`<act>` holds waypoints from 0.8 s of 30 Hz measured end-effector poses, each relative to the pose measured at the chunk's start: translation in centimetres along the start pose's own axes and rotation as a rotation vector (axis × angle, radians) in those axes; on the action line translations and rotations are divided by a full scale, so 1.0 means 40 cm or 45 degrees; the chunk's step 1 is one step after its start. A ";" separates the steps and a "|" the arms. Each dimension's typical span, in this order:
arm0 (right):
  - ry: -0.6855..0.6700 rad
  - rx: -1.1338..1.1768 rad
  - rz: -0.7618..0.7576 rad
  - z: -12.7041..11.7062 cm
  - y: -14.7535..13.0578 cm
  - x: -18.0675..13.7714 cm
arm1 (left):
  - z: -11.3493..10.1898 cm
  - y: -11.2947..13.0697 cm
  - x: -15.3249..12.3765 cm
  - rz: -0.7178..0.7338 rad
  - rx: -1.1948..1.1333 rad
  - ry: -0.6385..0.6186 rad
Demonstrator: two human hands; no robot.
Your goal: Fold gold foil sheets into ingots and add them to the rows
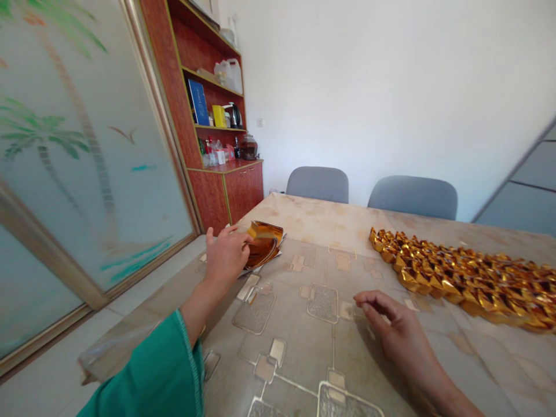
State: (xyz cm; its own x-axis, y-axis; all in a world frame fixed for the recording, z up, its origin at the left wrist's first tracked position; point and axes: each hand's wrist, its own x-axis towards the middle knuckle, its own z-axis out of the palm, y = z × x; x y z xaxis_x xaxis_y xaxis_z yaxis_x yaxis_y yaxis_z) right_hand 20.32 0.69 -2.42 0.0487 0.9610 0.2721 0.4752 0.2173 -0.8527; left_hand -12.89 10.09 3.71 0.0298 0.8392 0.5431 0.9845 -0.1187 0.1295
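Note:
My left hand (225,255) reaches out over the table's left side and pinches the top sheet of a small stack of gold foil paper (264,243), lifting its near edge. A green sleeve covers that forearm. My right hand (393,330) rests on the patterned tablecloth (304,324) with the fingers curled loosely downward and nothing in them. To its right lies a long heap of several folded gold paper ingots (469,278), a short way from the fingertips.
Two grey chairs (319,183) stand at the table's far side against a white wall. A red wooden shelf cabinet (217,121) with bottles, a kettle and boxes is at the back left. A frosted glass sliding door (78,156) runs along the left.

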 end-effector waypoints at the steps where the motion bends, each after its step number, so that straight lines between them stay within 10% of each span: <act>1: 0.000 0.072 0.048 0.001 0.000 -0.001 | -0.007 0.006 -0.003 0.025 -0.029 0.034; 10: -0.387 1.049 0.558 -0.017 -0.073 -0.025 | -0.034 0.166 -0.116 0.904 -0.717 0.460; 18: -0.371 0.819 0.615 -0.040 -0.109 -0.022 | 0.016 0.254 -0.216 1.342 -0.753 0.301; 24: -0.193 0.748 0.529 -0.044 -0.099 -0.013 | 0.025 0.262 -0.226 1.345 -0.747 0.008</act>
State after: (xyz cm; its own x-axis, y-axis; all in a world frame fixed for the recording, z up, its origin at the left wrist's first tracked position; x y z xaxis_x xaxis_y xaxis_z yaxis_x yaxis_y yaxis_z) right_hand 19.96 -0.96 1.59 -0.0198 0.9878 -0.1542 -0.1078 -0.1554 -0.9820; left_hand -2.69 1.80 -0.67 0.7699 0.1799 0.6123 0.2461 -0.9689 -0.0248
